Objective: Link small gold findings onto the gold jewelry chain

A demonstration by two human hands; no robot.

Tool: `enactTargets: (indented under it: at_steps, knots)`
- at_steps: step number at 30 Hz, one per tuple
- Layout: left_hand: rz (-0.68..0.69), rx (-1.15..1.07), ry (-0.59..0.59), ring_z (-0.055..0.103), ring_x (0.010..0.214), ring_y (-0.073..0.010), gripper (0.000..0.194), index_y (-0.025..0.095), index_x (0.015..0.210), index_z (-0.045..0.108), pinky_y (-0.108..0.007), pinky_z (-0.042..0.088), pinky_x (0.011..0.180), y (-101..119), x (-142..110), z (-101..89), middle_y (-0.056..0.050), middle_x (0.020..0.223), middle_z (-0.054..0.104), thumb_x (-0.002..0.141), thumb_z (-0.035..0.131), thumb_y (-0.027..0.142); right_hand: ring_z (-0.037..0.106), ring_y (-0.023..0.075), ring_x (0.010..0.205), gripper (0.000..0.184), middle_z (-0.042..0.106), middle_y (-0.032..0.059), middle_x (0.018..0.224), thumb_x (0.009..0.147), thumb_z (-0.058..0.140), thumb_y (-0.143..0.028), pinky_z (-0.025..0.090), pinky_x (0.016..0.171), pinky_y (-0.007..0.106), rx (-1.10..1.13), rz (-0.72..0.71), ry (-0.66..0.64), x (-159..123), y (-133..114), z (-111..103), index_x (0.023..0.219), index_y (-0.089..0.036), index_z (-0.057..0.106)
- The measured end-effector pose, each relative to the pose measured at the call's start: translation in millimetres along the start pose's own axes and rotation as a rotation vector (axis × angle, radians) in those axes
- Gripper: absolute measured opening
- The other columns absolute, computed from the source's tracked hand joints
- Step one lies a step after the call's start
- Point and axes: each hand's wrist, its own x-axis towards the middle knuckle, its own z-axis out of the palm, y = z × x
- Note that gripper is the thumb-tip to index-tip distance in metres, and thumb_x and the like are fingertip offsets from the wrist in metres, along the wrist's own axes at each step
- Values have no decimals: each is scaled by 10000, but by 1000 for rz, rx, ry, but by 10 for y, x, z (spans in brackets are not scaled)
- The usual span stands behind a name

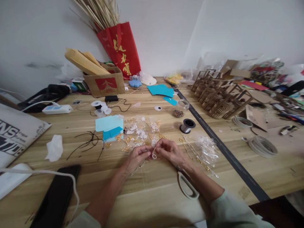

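Sleeves (235,207) nearest, hands (137,155) (171,152) pinch silvery loop (154,155) between them.

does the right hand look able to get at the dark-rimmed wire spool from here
Probably yes: the right hand is near the spool, and wooden tabletop shows between them, though it seems to be pinching a small silvery loop.

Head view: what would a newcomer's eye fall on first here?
Probably the bright red bag with gold characters, standing at the back by the wall with pale dry stalks sticking out. Then, front and centre, the left hand and right hand, whose fingertips meet at a small silvery loop. Towards the right rear, the cluster of brown lattice baskets stands out too.
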Motion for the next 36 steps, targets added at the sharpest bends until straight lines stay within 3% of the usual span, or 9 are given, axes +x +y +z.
enactTargets:
  at_steps: [9, 14, 17, 22, 25, 30, 36]
  knots:
    - [1, 199, -73, 658, 745, -192, 238, 125, 888, 712, -319, 505, 738, -1, -28, 59, -83, 816, 706, 690, 753, 252, 512, 111, 618, 151, 604, 1, 695, 829, 615, -295, 373, 540, 207, -219, 28, -119, -21, -58, -174, 815, -145, 607]
    - [135, 441, -84, 568, 624, -143, 39, 146, 736, 701, -243, 448, 614, -25, -7, 80, -29, 668, 638, 702, 691, 161, 478, 99, 594, 121, 586, -7, 680, 834, 600, -264, 344, 522, 197, -274, 20, -158, -44, -117, -189, 818, -145, 614]
    - [269, 662, -86, 513, 608, -134, 58, 167, 691, 692, -222, 387, 560, -2, -26, 98, -24, 678, 587, 719, 649, 142, 473, 96, 596, 122, 579, -10, 687, 838, 601, -266, 344, 523, 192, -279, 7, -212, -74, -153, -197, 814, -148, 616]
    - [373, 803, -113, 564, 804, -194, 107, 207, 738, 701, -261, 428, 704, 60, -65, 124, -57, 866, 643, 749, 615, 143, 457, 91, 560, 124, 549, -28, 654, 843, 592, -280, 333, 499, 185, -295, 4, -313, -111, -148, -250, 837, -159, 615]
    - [384, 800, -88, 571, 821, -212, 77, 205, 678, 694, -284, 432, 756, 69, -53, 96, -50, 768, 665, 723, 656, 155, 466, 93, 556, 103, 553, -31, 643, 837, 590, -260, 337, 496, 183, -341, 4, -326, -107, -148, -302, 833, -160, 613]
    - [211, 778, 11, 570, 627, -155, 55, 173, 714, 691, -238, 420, 598, 67, -12, -6, -30, 688, 664, 730, 646, 200, 507, 102, 588, 66, 585, -22, 666, 821, 553, -154, 370, 552, 195, -573, -34, -249, -53, -177, -364, 798, -161, 614]
    - [156, 638, 131, 486, 452, -102, 75, 157, 720, 661, -191, 350, 454, 24, 22, -73, 36, 505, 542, 709, 663, 232, 520, 110, 602, 89, 606, -11, 696, 835, 524, -147, 348, 571, 205, -688, -44, -62, -4, -88, -270, 807, -173, 604]
